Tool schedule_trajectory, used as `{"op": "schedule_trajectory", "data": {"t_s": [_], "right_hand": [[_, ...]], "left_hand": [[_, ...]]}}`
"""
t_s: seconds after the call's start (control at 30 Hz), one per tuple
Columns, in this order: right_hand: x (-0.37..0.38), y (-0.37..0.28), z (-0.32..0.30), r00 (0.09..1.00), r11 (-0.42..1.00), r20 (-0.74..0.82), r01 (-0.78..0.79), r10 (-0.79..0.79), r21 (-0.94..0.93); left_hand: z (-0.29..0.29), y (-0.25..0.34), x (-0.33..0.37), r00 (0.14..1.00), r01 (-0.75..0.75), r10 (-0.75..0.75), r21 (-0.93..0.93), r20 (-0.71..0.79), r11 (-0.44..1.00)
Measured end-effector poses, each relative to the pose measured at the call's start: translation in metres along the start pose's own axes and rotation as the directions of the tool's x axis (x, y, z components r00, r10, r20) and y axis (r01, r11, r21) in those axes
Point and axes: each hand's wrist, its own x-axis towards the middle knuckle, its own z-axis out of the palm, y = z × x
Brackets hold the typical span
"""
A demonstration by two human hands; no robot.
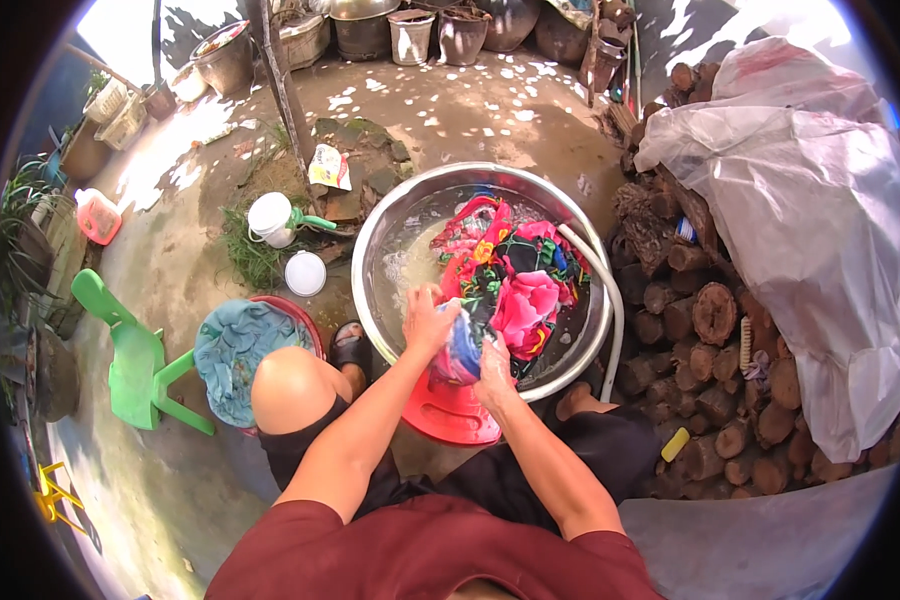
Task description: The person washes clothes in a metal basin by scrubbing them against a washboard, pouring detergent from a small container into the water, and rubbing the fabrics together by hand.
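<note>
Between my knees is a wide metal basin (368,262) with cloudy water in it. A bright floral cloth (526,305), pink, red, black and green, lies heaped in the water. Over the basin's near rim, my left hand (430,320) and my right hand (494,374) grip a wet blue-and-white cloth (462,350) from either side, with fingers closed around it. That cloth is blurred, and parts of it are hidden by my hands. Just below it, a red plastic piece (452,412) with slots leans at the near rim; its kind is unclear.
A white hose (610,300) hangs over the right rim. Stacked logs (715,315) under a plastic sheet (770,180) stand right. To the left are a red tub with blue-green cloth (238,350), a green chair (135,365), a white bucket (270,218) and its lid (305,273).
</note>
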Motion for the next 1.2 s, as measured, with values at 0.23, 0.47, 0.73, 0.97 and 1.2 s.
{"op": "schedule_trajectory", "data": {"t_s": [0.23,0.47,0.73,0.97,1.2], "right_hand": [[0.028,-0.038,-0.048,0.866,0.839,0.314,-0.474,0.390,0.266],[-0.022,-0.033,0.018,0.995,0.969,0.018,-0.093,0.100,-0.231],[0.033,-0.038,-0.042,0.999,0.996,-0.022,0.024,-0.026,-0.088],[-0.022,-0.070,0.002,0.909,0.890,0.391,0.295,-0.148,-0.348],[-0.030,-0.055,-0.033,0.958,0.924,-0.186,-0.263,0.217,-0.276]], "left_hand": [[0.004,0.035,-0.107,0.868,-0.440,0.444,-0.073,0.224,0.895],[0.011,-0.019,-0.021,0.983,-0.100,0.102,-0.020,0.153,0.995],[0.006,0.026,-0.097,0.804,-0.432,0.452,-0.143,0.386,0.890],[0.012,-0.057,0.025,0.984,0.037,-0.009,-0.159,0.177,0.987],[0.019,-0.008,-0.023,0.855,-0.414,0.206,0.386,0.477,0.825]]}}
